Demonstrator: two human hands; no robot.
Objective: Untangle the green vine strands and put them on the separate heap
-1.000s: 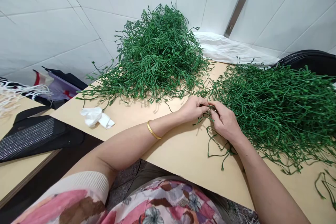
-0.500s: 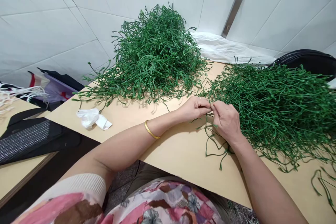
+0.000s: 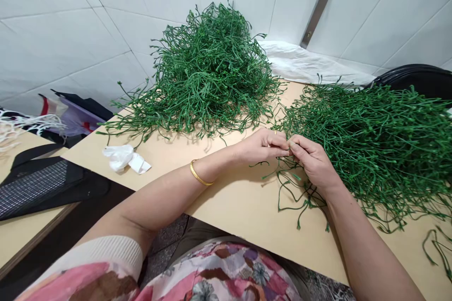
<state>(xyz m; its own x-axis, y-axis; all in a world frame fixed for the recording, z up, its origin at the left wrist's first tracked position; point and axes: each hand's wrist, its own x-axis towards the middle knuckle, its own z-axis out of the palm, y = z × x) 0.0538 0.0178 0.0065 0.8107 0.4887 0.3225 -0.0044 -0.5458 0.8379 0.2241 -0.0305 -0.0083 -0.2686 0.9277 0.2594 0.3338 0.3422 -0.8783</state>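
My left hand (image 3: 265, 145) and my right hand (image 3: 312, 159) meet fingertip to fingertip above the table, both pinched closed. Between them is a thin green stem, mostly covered by the fingers; a short green end (image 3: 259, 164) shows below my left hand. Loose green stems (image 3: 289, 193) with small forked tips lie on the table beneath my right hand. Close by on the right spreads a heap of the same stems (image 3: 381, 136). A taller heap of green stems (image 3: 212, 70) rises behind my left hand.
Crumpled white tissue (image 3: 123, 157) lies on the tan table (image 3: 226, 197) at left. Against the tiled wall are a white cloth (image 3: 310, 66) and a black rounded item (image 3: 416, 75). A black mesh-patterned bag (image 3: 38, 188) and white strands (image 3: 31, 124) are at far left.
Both hands have shifted slightly right, still pinched together. My right hand has turned a little, and more loose stems show under it.
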